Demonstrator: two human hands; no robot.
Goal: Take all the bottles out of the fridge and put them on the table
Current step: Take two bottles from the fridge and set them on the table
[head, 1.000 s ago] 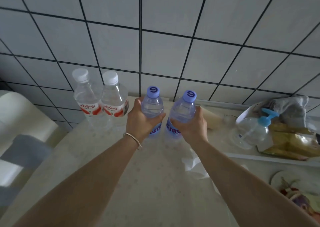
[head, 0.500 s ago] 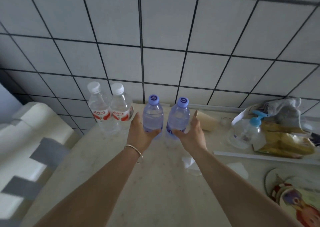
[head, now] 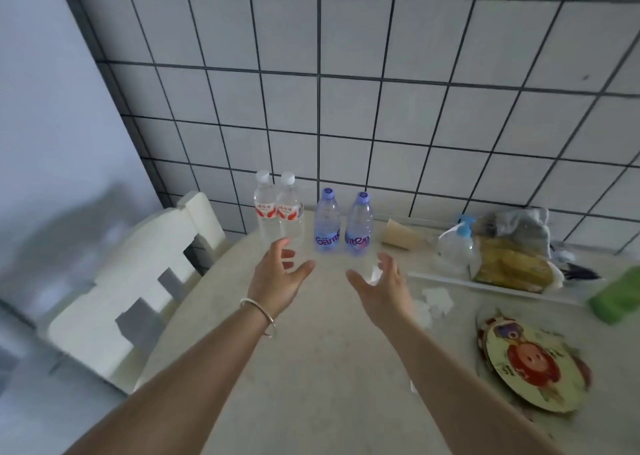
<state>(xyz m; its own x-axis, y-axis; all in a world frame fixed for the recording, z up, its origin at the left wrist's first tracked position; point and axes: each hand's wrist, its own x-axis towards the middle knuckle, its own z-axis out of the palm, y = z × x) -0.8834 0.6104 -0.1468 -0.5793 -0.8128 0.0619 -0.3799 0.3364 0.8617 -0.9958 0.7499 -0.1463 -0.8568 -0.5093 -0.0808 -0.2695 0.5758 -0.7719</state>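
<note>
Grey tiled wall backs the pale bench, where four bottles stand upright beyond the fingers: two blue-capped bottles just ahead of both hands, two white-capped bottles past the left fingertips. Left hand and right hand hang spread wide, holding nothing — apart from every bottle. To finish this release well, I judge the hands should draw straight back, low and slow, clear of the caps — then return to the fridge, unseen from this view.
</note>
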